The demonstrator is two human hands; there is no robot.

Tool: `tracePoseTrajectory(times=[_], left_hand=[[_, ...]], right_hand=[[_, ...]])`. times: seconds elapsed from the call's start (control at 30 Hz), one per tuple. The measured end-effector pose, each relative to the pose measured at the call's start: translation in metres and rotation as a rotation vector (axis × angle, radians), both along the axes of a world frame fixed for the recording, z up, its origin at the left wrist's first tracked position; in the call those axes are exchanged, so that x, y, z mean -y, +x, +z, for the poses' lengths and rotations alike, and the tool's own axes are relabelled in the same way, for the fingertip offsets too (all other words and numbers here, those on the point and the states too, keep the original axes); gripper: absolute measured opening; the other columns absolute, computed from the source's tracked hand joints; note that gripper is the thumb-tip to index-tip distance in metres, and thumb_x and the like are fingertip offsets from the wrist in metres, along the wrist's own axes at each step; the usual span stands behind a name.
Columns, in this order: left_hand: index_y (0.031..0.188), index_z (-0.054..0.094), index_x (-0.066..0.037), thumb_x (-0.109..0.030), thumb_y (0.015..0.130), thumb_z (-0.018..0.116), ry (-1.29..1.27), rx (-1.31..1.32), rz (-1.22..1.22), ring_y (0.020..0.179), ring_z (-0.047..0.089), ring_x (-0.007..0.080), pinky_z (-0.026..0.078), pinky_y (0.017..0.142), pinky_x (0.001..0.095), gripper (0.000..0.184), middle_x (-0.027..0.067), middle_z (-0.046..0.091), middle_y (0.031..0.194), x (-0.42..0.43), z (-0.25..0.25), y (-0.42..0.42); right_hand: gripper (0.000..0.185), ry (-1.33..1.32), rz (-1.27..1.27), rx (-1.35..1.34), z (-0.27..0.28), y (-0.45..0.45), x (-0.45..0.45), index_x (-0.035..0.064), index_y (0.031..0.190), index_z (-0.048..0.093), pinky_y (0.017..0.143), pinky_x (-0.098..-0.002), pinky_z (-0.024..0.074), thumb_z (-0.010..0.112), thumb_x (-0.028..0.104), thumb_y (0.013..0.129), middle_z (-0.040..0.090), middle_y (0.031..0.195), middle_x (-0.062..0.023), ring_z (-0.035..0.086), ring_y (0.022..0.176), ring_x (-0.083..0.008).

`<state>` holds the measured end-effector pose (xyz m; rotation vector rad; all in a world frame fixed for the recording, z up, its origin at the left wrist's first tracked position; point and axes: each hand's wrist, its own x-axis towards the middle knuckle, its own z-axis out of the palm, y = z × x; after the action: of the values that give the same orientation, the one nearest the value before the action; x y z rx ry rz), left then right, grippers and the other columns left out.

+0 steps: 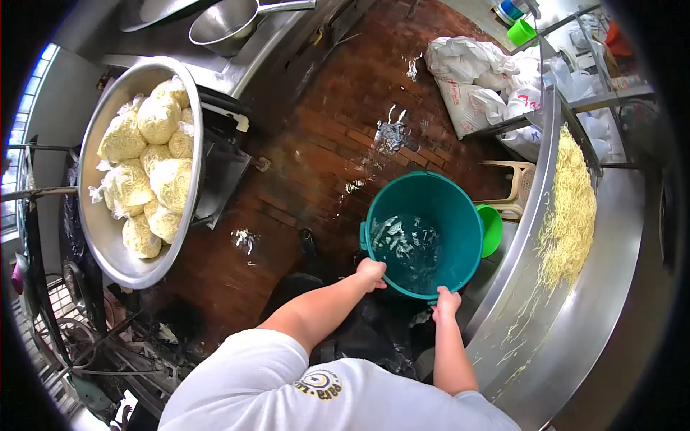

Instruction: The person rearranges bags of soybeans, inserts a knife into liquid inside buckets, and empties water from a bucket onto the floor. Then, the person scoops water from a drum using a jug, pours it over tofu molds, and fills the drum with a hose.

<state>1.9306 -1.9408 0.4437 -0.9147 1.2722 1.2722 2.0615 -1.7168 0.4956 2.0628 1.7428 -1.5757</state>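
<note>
A large teal bucket [460, 208] stands in front of me, with clear water [406, 251] in its bottom that reflects the light. My left hand [371, 274] is closed on the near left part of its rim. On the near right part of the rim, my right hand [447, 303] is closed too, fingers curled over the edge. Just beyond the bucket's right side is a bright green container [489, 231], partly hidden by it.
A big metal basin [195, 158] at left holds several bags of noodles [159, 118]. Loose yellow noodles [568, 215] lie in a steel trough [496, 309] at right. White sacks [460, 93], a beige plastic stool [519, 183] and wet brick floor [316, 151] are beyond; a metal pan [224, 25] sits upper left.
</note>
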Motion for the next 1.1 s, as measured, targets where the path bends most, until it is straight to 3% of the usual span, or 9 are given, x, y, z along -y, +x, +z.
tracePoseTrajectory(times=[0.13,0.4,0.53,0.6,0.7,0.83,0.93,1.0,1.1], left_hand=[[0.112,0.062,0.002,-0.008,0.091,0.060,0.119,0.199,0.127,0.069,0.065,0.0321,0.063,0.065,0.0476,0.023,0.0174,0.063,0.100,0.010,-0.059,-0.011],[0.122,0.057,-0.008,-0.012,0.095,0.054,0.031,0.259,0.464,0.064,0.060,0.0300,0.059,0.055,0.0430,0.027,0.0146,0.063,0.102,0.112,-0.142,-0.124],[0.121,0.054,-0.007,-0.018,0.102,0.056,-0.043,0.123,0.801,0.084,0.061,0.0324,0.061,0.065,0.0399,0.022,0.0181,0.058,0.112,0.144,-0.173,-0.220],[0.115,0.057,-0.008,-0.022,0.104,0.057,-0.081,0.144,0.879,0.071,0.059,0.0222,0.062,0.065,0.0369,0.018,0.0123,0.060,0.092,0.178,-0.220,-0.239],[0.103,0.057,-0.005,-0.022,0.100,0.064,-0.099,0.095,0.917,0.064,0.054,0.0177,0.063,0.070,0.0417,0.019,0.0073,0.052,0.078,0.205,-0.212,-0.242],[0.099,0.057,-0.006,-0.027,0.100,0.066,-0.007,0.029,0.859,0.065,0.056,0.0165,0.063,0.071,0.0407,0.023,0.0058,0.054,0.077,0.195,-0.210,-0.240],[0.095,0.058,-0.006,-0.029,0.100,0.067,0.199,-0.087,0.546,0.068,0.059,0.0179,0.061,0.071,0.0401,0.025,0.0048,0.058,0.080,0.158,-0.149,-0.250],[0.096,0.061,-0.005,-0.034,0.101,0.067,-0.308,-0.495,-0.025,0.076,0.062,0.0220,0.056,0.074,0.0424,0.030,0.0064,0.061,0.083,0.125,-0.100,-0.265],[0.111,0.062,-0.004,-0.024,0.089,0.077,-0.704,-1.690,-0.539,0.101,0.061,0.0330,0.047,0.092,0.0485,0.033,0.0153,0.064,0.104,0.134,-0.017,-0.319]], right_hand=[[0.017,0.117,0.160,0.047,0.017,-0.063,0.019,0.0057,0.108,0.063,0.037,-0.0294,0.0386,0.068,0.017,0.096,0.065,0.081,-0.0048,0.055,0.050,-0.0154],[0.033,0.048,0.535,0.044,-0.073,-0.262,0.106,0.0075,0.124,0.062,0.036,-0.0321,0.0314,0.066,0.025,0.096,0.057,0.075,-0.0050,0.043,0.042,-0.0146],[0.048,0.103,0.707,0.020,-0.152,-0.403,0.146,0.0055,0.136,0.057,0.056,-0.0417,0.0461,0.067,0.020,0.091,0.066,0.098,-0.0153,0.061,0.068,-0.0285],[0.059,-0.006,0.702,-0.038,-0.189,-0.442,0.161,0.0049,0.144,0.054,0.070,-0.0463,0.0558,0.068,0.017,0.088,0.073,0.114,-0.0221,0.073,0.086,-0.0366],[0.072,-0.100,0.553,-0.116,-0.208,-0.458,0.190,0.0056,0.154,0.043,0.038,-0.0418,0.0454,0.069,0.013,0.087,0.074,0.101,-0.0227,0.068,0.053,-0.0305],[0.072,-0.154,0.395,-0.203,-0.201,-0.457,0.170,-0.0031,0.149,0.046,0.047,-0.0414,0.0526,0.071,0.008,0.082,0.071,0.111,-0.0234,0.069,0.062,-0.0303],[0.078,-0.290,0.240,-0.332,-0.212,-0.449,0.106,-0.0042,0.153,0.040,0.053,-0.0413,0.0561,0.071,0.004,0.082,0.064,0.128,-0.0227,0.070,0.089,-0.0305],[0.078,-0.314,0.108,-0.419,-0.220,-0.436,0.063,-0.0017,0.155,0.038,0.055,-0.0427,0.0572,0.071,0.003,0.084,0.064,0.127,-0.0194,0.069,0.090,-0.0301],[0.048,-0.307,-0.165,-0.484,-0.167,-0.408,0.022,0.0023,0.138,0.050,0.086,-0.0531,0.0573,0.067,0.004,0.093,0.063,0.121,-0.0134,0.066,0.102,-0.0295]])
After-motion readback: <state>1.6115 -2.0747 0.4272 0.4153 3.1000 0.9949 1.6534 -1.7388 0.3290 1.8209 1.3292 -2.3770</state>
